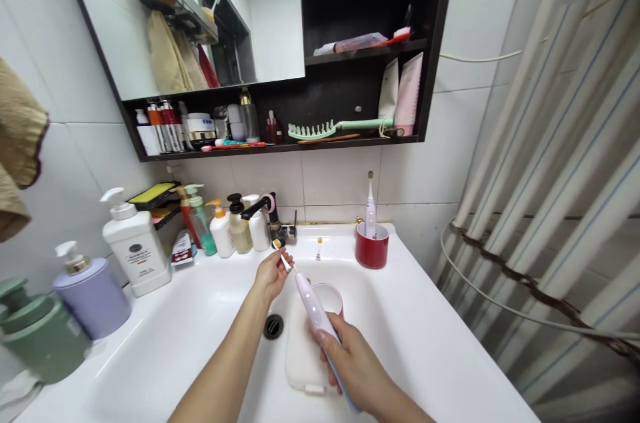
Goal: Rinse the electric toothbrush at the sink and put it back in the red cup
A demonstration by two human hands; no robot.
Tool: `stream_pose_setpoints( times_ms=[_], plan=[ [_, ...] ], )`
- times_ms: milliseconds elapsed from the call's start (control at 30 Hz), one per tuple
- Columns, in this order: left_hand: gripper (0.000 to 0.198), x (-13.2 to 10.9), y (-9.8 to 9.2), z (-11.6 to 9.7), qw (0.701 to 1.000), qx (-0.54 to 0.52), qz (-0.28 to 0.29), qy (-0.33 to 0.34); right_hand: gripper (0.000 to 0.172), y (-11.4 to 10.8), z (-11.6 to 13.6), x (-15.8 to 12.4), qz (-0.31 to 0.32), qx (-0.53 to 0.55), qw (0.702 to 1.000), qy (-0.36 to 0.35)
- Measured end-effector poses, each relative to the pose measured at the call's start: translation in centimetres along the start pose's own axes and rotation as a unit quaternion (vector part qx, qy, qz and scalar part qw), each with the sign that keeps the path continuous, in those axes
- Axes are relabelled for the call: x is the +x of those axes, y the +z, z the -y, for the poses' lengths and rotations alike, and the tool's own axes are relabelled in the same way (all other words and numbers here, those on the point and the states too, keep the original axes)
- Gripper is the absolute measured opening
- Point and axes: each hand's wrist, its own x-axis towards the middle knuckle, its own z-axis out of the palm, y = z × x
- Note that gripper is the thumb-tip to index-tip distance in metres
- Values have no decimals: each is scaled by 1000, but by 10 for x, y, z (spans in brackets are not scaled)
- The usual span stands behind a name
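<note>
My right hand is wrapped round a pale lilac electric toothbrush handle, held slanting over the sink with its bare metal tip pointing up and left. Pinched in the fingers of my left hand is a small white brush head with a yellow part at its far end. Its lower end is close to the handle's tip; whether they touch, I cannot tell. A second brush head lies on the sink's back ledge. Under my right hand, a white case and a cup are in the sink, partly hidden.
A red cup with another electric toothbrush upright in it stands at the back right. The black faucet rises behind my left hand. Several pump bottles line the left ledge. A dark mirror cabinet overhangs the sink.
</note>
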Motion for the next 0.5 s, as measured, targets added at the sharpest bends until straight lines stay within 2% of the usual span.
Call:
stream_pose_setpoints(
  times_ms=[33, 67, 133, 267, 500],
  plan=[
    [14, -9, -7, -2, 993, -116, -3, -32, 26, 2, 1, -2, 9, 3, 1000, 5],
    [13, -17, -12, -4, 973, -221, -5, -63, 25, 4, 1, -4, 21, 9, 1000, 11],
    [13, -29, -20, -7, 937, -335, -6, -100, 24, 8, 3, -8, 50, 21, 998, 27],
    [14, -39, -26, -9, 919, -380, 8, -103, 22, 16, 6, -10, 87, 29, 994, 67],
    [13, -42, -24, -5, 921, -374, 42, -104, 22, 19, -1, -5, 63, 21, 995, 73]
  ],
)
